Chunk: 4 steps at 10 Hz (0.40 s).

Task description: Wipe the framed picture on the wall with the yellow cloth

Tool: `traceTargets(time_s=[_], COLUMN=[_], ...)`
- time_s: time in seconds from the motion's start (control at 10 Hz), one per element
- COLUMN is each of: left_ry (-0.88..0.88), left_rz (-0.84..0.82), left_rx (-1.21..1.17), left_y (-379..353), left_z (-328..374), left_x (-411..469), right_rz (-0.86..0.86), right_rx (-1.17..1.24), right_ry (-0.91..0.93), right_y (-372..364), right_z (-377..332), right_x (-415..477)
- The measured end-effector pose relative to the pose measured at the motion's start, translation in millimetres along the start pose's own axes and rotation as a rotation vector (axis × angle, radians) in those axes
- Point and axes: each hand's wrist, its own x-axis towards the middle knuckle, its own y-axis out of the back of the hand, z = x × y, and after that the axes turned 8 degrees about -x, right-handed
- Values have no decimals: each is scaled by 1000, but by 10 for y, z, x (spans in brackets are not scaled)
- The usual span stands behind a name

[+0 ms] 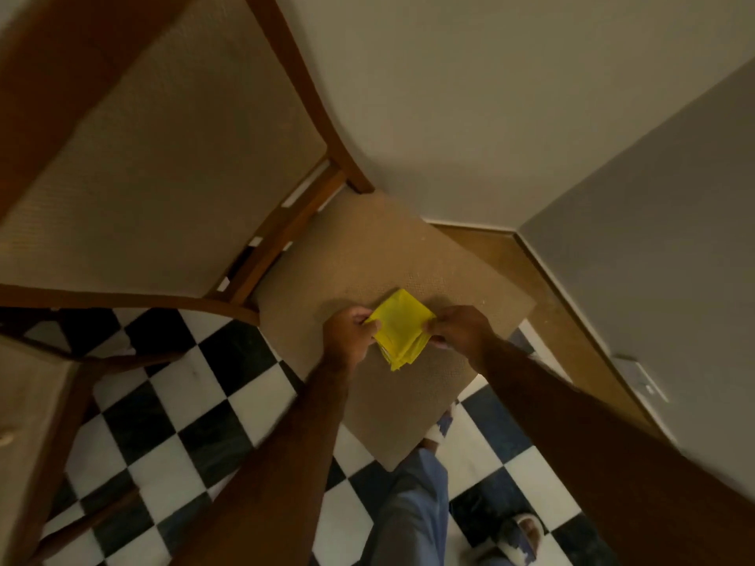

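A folded yellow cloth (402,328) is held low in front of me, above a tan chair seat (367,255). My left hand (350,333) pinches its left edge and my right hand (457,329) pinches its right edge. The cloth is folded into a small thick square. No framed picture shows in the head view; only bare wall is visible.
A wooden chair with a woven back (163,157) stands at the left, its seat under my hands. A second chair's frame (36,422) is at the lower left. Black-and-white checkered floor (196,402) lies below. Two walls meet in a corner (519,226) with a wooden skirting; a wall socket (641,377) sits on the right wall.
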Motion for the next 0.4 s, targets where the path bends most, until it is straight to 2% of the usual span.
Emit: traceTargets(time_s=[0.1, 0.2, 0.3, 0.4], left_ry=[-129, -213, -378, -584], left_rz=[19, -15, 28, 88], left_rx=[351, 552, 809, 978], left_y=[-60, -59, -48, -2], left_z=[-117, -51, 129, 278], left_x=[96, 51, -123, -302], right_rz=[23, 92, 282, 413], right_rx=[-368, -635, -917, -1132], right_ry=[98, 243, 389, 448], right_y=[-120, -115, 6, 127], right_z=[223, 247, 167, 85], right_x=[160, 98, -39, -222])
